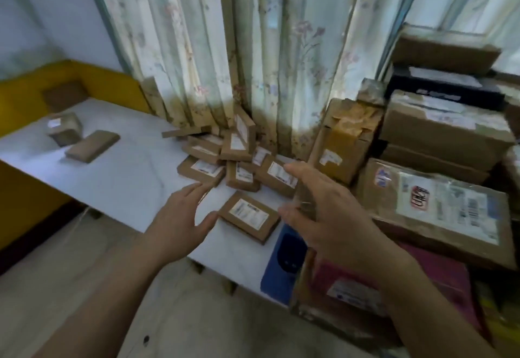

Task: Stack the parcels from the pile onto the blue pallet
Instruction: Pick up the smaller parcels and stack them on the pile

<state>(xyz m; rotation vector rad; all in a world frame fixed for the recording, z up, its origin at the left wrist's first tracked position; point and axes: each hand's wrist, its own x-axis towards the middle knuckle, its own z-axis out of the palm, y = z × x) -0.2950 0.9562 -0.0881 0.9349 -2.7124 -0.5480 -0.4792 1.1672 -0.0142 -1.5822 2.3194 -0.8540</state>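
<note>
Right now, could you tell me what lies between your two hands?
In the head view, one small labelled parcel lies flat on the white table between the left hand and right hand; neither hand grips it.

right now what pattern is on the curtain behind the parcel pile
A faded floral print, pinkish flowers on a pale cream-green curtain, behind the parcel pile. Head view, the only one.

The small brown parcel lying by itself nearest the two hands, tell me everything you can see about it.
The small parcel is a flat rectangular box that looks like brown cardboard, with a white printed label on its top face; the print is too blurred to read. It lies flat on the white table, turned at an angle, apart from the pile of similar parcels behind it. The left hand hovers open beside its left end, thumb close to its corner, and the right hand hovers open to its right. Whether either touches it is unclear.
</note>
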